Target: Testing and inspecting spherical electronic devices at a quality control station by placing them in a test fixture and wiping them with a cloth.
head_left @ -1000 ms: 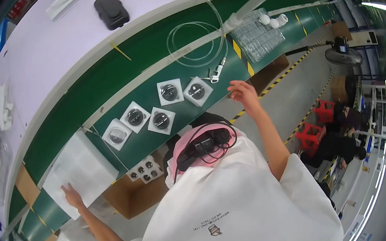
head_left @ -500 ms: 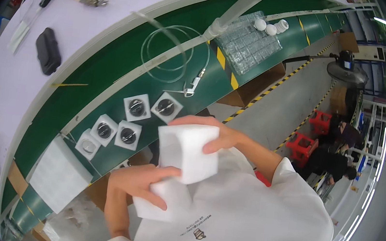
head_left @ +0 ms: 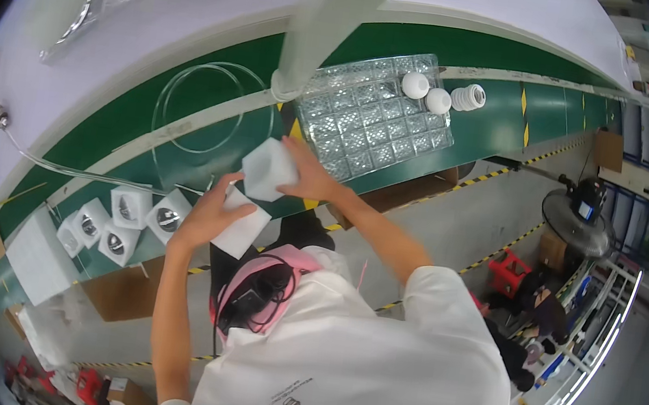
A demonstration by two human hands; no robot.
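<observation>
Over the green bench, my right hand (head_left: 309, 171) grips a white foam block (head_left: 269, 171) with fingers and thumb along its right side. My left hand (head_left: 212, 216) is closed on a second white foam block (head_left: 242, 227), just below and left of the first. The two blocks are close together; whether they touch I cannot tell. To the left of my left hand, several white foam blocks stand grouped, each with a dark round part in its opening; the nearest foam block (head_left: 168, 216) is beside my wrist.
A clear compartment tray (head_left: 368, 118) lies on the bench, with two white balls (head_left: 415, 85) and a white ribbed piece (head_left: 468, 98) at its right end. Clear tubing (head_left: 163, 112) coils behind my hands. A pale post (head_left: 314, 29) rises nearby. A large white foam slab (head_left: 38, 259) lies at left.
Both hands have moved from close to my chest out over the bench, carrying the foam blocks. The view has shifted, so the tray now appears nearer the middle.
</observation>
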